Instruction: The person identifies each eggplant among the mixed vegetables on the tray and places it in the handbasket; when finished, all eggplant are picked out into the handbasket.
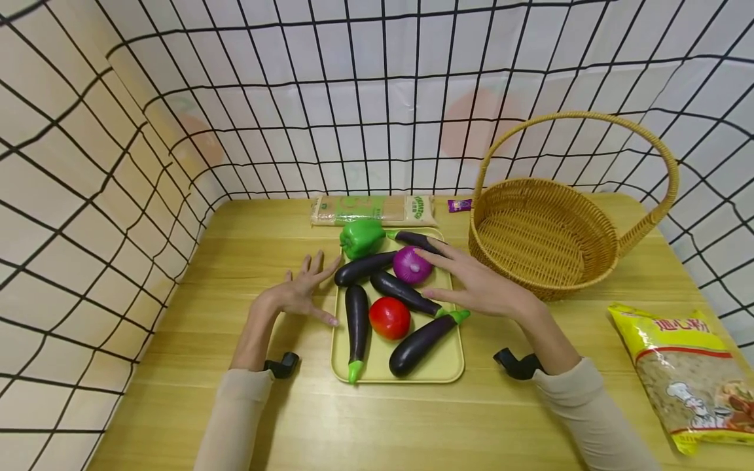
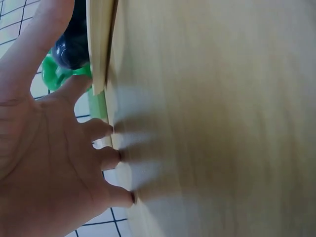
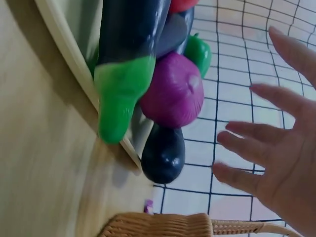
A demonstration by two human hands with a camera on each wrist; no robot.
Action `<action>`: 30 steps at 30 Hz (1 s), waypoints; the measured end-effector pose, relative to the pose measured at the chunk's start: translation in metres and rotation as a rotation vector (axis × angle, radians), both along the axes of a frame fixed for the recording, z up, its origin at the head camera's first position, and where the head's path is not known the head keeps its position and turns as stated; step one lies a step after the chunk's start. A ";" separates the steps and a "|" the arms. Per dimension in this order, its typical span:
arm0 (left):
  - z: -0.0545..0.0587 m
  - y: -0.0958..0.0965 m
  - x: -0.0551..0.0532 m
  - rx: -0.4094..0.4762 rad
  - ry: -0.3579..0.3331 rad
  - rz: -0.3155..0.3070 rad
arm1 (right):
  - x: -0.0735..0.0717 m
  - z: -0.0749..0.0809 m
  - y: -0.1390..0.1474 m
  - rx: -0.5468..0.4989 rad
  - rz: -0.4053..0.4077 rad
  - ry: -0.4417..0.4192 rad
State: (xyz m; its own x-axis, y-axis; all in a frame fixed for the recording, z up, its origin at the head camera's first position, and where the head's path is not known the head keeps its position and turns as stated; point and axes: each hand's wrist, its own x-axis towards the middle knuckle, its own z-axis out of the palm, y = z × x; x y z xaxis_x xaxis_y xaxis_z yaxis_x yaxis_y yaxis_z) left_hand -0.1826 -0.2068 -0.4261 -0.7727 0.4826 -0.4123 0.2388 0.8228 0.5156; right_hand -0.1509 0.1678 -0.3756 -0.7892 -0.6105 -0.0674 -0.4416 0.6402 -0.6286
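A pale yellow tray holds several dark eggplants, a purple onion, a red tomato and a green bell pepper. At the tray's left side, my left hand has its fingers spread, holding nothing. Its fingertips come down at the table in the left wrist view. My right hand hovers over the tray's right side with extended fingers. In the right wrist view, a gap separates that hand from the onion and the eggplants.
A wicker basket with a tall handle stands to the right of the tray. Behind the tray lie a noodle packet and a small purple wrapper. A yellow bag lies at the right. Black grid netting encloses the table.
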 end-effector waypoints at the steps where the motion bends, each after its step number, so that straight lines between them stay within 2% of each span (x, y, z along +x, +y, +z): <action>1: 0.000 0.001 0.000 -0.011 -0.003 0.001 | 0.000 0.000 0.000 -0.029 0.022 -0.021; 5: 0.000 0.003 0.000 -0.037 -0.011 0.004 | 0.002 -0.004 0.001 -0.105 0.110 -0.068; 11: -0.001 0.003 0.000 -0.031 -0.025 0.020 | 0.004 -0.014 0.001 -0.182 0.247 -0.104; 16: -0.001 0.003 0.000 -0.027 -0.032 0.022 | 0.003 -0.021 0.001 -0.189 0.342 -0.152; 30: -0.001 0.002 -0.002 -0.044 -0.032 0.014 | 0.002 -0.035 -0.004 -0.163 0.420 -0.207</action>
